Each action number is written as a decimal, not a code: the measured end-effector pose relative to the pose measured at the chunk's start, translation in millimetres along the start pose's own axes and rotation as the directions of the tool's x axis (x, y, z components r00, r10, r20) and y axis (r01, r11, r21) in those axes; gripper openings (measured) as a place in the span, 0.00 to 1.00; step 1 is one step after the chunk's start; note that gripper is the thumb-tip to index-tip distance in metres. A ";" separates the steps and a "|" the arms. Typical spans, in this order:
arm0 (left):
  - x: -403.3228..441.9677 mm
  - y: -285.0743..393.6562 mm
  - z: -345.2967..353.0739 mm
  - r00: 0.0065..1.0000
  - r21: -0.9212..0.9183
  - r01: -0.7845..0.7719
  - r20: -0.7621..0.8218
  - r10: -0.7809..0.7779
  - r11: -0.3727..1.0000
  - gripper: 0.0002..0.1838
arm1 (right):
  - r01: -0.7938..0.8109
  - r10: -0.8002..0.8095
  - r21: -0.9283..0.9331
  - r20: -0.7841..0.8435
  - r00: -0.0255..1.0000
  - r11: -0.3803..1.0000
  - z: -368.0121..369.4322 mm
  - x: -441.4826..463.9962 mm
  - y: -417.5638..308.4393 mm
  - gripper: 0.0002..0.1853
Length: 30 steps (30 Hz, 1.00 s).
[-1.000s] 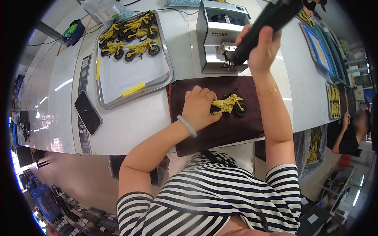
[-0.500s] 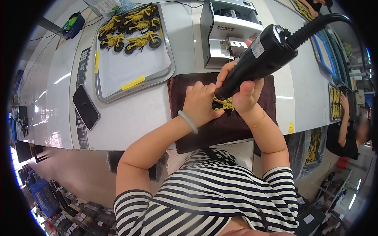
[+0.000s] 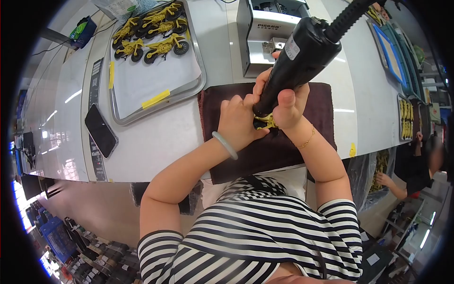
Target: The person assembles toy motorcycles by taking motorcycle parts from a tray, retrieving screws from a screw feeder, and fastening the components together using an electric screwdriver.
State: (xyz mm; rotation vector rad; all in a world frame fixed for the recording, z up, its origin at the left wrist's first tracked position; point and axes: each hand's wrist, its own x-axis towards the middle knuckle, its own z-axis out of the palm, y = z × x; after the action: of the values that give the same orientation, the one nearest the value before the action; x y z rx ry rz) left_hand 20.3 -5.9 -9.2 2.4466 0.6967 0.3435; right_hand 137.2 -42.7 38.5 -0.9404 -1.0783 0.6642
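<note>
A yellow toy motorcycle (image 3: 268,122) lies on a dark brown cloth (image 3: 236,164), largely hidden under my hands and the tool. My left hand (image 3: 237,122) grips the toy's left side, thumb along its lower edge. Wrapped round a black corded power screwdriver (image 3: 302,52), my right hand (image 3: 288,105) holds it tilted, the lower end down at the toy. The tool's tip is hidden, so contact with a screw cannot be made out.
Beyond the cloth stands a white-and-black machine (image 3: 267,35). At the left, a metal tray (image 3: 202,78) holds several yellow motorcycles, with a phone (image 3: 101,131) beside it. Another person (image 3: 418,163) is at the right, near a plastic bag of yellow parts (image 3: 373,189).
From the machine, my right hand has brought the screwdriver down onto the toy. My left hand has kept its hold. The person at the right has moved a hand to the bag.
</note>
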 end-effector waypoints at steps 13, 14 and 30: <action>-1.4 4.1 0.1 0.996 -0.023 -0.028 -0.090 0.025 0.999 0.31 | 0.117 -0.117 0.001 0.052 0.992 0.993 -7.4 17.9 -26.1 0.46; -1.2 3.4 1.2 0.994 -0.027 -0.050 -0.103 0.047 0.998 0.30 | 0.280 -0.281 0.073 0.002 0.960 0.957 -15.8 28.6 -26.1 0.27; 1.5 -2.4 -23.1 0.980 -0.091 -0.130 0.138 0.141 0.987 0.32 | 0.403 -0.427 -0.280 -0.028 0.904 0.871 -46.4 88.6 -19.4 0.31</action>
State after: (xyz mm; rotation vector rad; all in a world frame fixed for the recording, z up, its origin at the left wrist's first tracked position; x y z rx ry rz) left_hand 11.8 7.1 8.2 2.4188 0.4470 0.2395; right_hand 212.0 7.7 85.9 -0.9167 -1.2611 0.1178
